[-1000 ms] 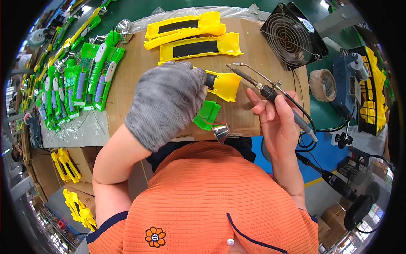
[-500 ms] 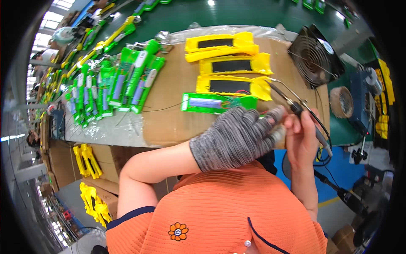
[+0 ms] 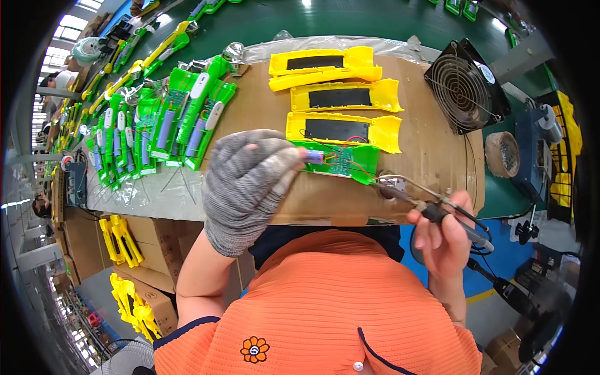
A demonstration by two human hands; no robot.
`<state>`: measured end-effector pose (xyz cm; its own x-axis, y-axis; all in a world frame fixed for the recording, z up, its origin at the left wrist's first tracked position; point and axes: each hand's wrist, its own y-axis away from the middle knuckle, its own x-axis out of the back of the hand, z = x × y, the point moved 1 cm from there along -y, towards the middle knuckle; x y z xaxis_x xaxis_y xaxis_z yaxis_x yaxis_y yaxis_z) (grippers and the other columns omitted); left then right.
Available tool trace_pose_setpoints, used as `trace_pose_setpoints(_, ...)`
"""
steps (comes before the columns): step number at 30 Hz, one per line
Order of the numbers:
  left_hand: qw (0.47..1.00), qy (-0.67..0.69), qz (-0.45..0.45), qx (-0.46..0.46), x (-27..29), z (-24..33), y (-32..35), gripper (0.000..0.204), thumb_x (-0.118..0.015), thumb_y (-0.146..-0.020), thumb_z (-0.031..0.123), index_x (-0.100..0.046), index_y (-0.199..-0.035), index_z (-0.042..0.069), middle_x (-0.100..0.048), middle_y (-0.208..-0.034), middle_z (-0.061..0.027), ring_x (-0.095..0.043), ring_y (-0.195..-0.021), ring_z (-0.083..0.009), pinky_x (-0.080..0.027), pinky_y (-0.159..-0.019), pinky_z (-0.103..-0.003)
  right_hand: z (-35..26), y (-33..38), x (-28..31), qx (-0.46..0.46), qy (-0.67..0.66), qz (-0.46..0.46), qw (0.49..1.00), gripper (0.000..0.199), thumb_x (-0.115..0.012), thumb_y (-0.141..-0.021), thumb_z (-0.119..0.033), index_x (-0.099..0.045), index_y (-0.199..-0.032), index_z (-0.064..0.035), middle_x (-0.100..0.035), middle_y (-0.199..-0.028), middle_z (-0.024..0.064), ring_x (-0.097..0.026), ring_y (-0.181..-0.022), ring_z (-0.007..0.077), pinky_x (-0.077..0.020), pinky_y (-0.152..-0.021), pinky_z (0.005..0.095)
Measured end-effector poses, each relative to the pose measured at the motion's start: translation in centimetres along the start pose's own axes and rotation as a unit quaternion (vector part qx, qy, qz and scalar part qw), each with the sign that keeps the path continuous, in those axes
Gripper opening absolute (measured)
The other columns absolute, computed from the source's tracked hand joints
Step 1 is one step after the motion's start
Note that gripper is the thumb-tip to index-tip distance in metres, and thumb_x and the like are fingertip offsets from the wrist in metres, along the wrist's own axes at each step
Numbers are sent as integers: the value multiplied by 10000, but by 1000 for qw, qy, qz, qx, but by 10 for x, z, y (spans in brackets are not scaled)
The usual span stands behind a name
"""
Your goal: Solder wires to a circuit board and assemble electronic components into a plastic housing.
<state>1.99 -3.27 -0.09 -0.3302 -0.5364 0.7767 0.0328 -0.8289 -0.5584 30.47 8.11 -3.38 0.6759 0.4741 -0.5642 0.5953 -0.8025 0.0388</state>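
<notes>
My left hand (image 3: pixel 250 190), in a grey knitted glove with bare fingertips, is closed on the left end of a green plastic casing (image 3: pixel 369 159). Inside the casing are a purple battery cell (image 3: pixel 314 157), a circuit board (image 3: pixel 339 164) and thin red and black wires. In my bare right hand (image 3: pixel 447 237) is a soldering iron (image 3: pixel 480 240) with a thin curved tube alongside it. Its tip lies close to the casing's right end; whether they touch is unclear. Beside that end, partly behind the iron, sits a round silvery part (image 3: pixel 392 182).
Three yellow shells (image 3: pixel 381 131) with black panels lie above the casing on a cardboard sheet (image 3: pixel 250 106). Several green casings (image 3: pixel 194 119) are piled at left. On the right stand a black fan (image 3: pixel 462 87), a tape roll (image 3: pixel 502 155) and a blue device (image 3: pixel 530 156).
My left hand has moved from the casing's right side to its left end and gripped it. The casing now tilts down to the right. The iron's tip has come down beside its right end.
</notes>
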Motion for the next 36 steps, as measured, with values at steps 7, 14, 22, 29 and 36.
trace_pose_setpoints(7,983,99,-152,-23,-27,7,-17,172,-685,-806,102,-689,-978,111,-637,-913,-64,-615,-870,-267,-478,-769,-405,12,-9,3,-11,46,5,999,172,-555,-927,-57,-409,-1016,-42,-623,-743,142,-628,-623,221,-565,-748,404)
trace_pose_setpoints(14,973,-27,-229,-32,-27,13,-31,143,-692,-819,96,-689,-961,88,-645,-919,-103,-618,-879,-301,-507,-777,-418,7,-20,2,-26,79,-11,996,133,-563,-930,-43,-448,-995,-24,-566,-673,89,-617,-588,210,-536,-605,343)
trace_pose_setpoints(22,965,-65,-250,-53,-29,15,-37,122,-691,-796,140,-703,-910,99,-650,-902,-82,-624,-858,-284,-513,-762,-414,4,-23,-2,-70,85,4,994,159,-593,-917,-29,-450,-985,-14,-596,-701,103,-647,-617,208,-532,-586,316)
trace_pose_setpoints(29,962,-71,-261,-36,-24,17,-41,113,-694,-798,160,-707,-891,99,-650,-885,-84,-629,-847,-281,-524,-752,-407,3,-26,-8,-91,120,4,989,159,-617,-910,-36,-465,-948,-14,-623,-731,96,-664,-647,185,-529,-597,282)
trace_pose_setpoints(36,955,-74,-285,-46,-25,18,-45,121,-682,-804,166,-711,-895,93,-651,-881,-85,-639,-854,-281,-531,-734,-412,4,-25,-10,-85,141,9,986,161,-623,-914,-47,-467,-938,-16,-612,-715,87,-656,-644,173,-535,-610,282)
